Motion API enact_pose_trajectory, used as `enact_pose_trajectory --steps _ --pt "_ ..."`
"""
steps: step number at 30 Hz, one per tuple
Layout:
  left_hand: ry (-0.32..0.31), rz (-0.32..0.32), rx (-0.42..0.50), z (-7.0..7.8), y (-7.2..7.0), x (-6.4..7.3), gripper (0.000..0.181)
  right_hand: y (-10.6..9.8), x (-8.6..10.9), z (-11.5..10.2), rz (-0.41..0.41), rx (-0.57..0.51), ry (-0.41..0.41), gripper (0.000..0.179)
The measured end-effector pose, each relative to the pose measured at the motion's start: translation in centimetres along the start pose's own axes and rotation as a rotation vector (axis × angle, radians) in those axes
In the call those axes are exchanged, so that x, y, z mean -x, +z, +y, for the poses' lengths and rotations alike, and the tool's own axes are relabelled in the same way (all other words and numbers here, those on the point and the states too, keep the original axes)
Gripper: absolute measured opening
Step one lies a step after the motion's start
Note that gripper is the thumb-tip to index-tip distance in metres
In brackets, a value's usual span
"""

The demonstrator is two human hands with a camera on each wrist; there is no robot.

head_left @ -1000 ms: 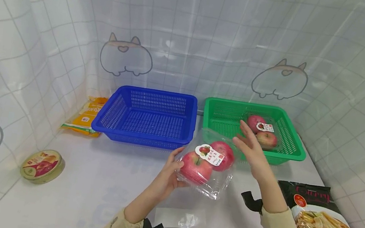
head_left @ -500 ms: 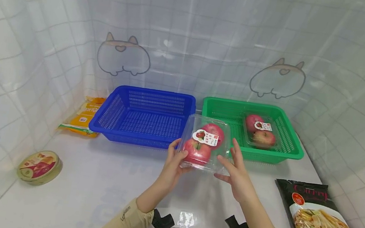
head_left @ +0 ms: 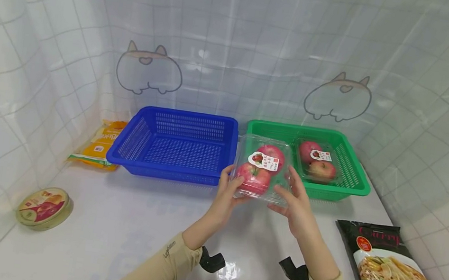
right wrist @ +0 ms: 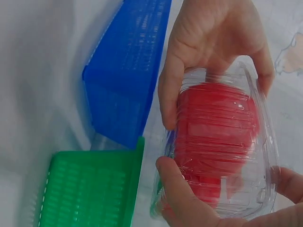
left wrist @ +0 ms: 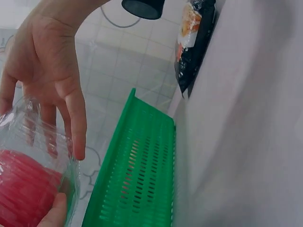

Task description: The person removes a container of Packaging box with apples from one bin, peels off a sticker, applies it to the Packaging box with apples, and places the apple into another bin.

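A clear plastic pack of apples point(head_left: 262, 169), with red fruit and a white label on top, is held up before the front rim of the green basket point(head_left: 329, 189). My left hand point(head_left: 225, 197) grips the pack's near left side, thumb on the upper face. On its right side my right hand point(head_left: 300, 210) holds the pack between thumb and fingers. Both hands also show around the clear pack point(right wrist: 222, 127) in the right wrist view. A second pack of apples point(head_left: 320, 169) lies inside the green basket.
Left of the green basket stands a blue basket point(head_left: 168, 174). A yellow snack bag point(head_left: 101, 144) lies beside it, with a round tin point(head_left: 44, 208) nearer. A black noodle packet point(head_left: 387, 268) lies at right. A flat clear-and-white wrapper point(head_left: 227, 273) is on the table. Sheeting hangs around.
My right hand has come away from the green basket and taken hold of the right side of the apple pack. The pack has turned straighter and moved farther from me.
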State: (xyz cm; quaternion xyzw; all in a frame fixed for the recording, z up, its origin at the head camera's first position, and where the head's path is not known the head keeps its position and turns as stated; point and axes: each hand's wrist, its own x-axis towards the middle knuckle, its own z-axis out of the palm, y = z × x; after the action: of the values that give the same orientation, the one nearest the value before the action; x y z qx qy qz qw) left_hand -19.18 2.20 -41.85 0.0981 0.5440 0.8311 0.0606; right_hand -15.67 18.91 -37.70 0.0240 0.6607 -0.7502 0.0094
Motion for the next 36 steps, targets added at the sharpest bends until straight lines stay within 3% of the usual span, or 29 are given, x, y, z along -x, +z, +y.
enact_pose_trajectory --steps 7,13,17,23,26,36 --pt "-0.006 -0.059 -0.051 0.0 0.4 -1.5 0.062 -1.2 -1.1 -0.9 0.044 -0.119 0.020 0.065" --pt "0.016 -0.088 -0.167 -0.2 0.4 -2.2 0.062 -2.4 -2.1 -1.4 0.051 -0.253 0.080 0.065" --pt "0.028 -0.107 -0.282 0.3 0.6 -2.1 0.059 -3.2 -2.8 -1.8 0.060 -0.283 0.082 0.065" --pt "0.067 -0.027 -0.456 -1.6 0.1 -3.1 0.058 -4.2 -4.4 -2.7 0.076 -0.246 0.068 0.064" --pt "0.054 0.022 -0.511 -2.4 0.0 -3.9 0.061 -4.6 -5.5 -2.9 0.080 -0.221 0.080 0.064" --pt "0.050 0.019 -0.754 -3.8 0.0 -5.6 0.069 -5.8 -9.8 -2.3 0.038 -0.222 0.121 0.067"
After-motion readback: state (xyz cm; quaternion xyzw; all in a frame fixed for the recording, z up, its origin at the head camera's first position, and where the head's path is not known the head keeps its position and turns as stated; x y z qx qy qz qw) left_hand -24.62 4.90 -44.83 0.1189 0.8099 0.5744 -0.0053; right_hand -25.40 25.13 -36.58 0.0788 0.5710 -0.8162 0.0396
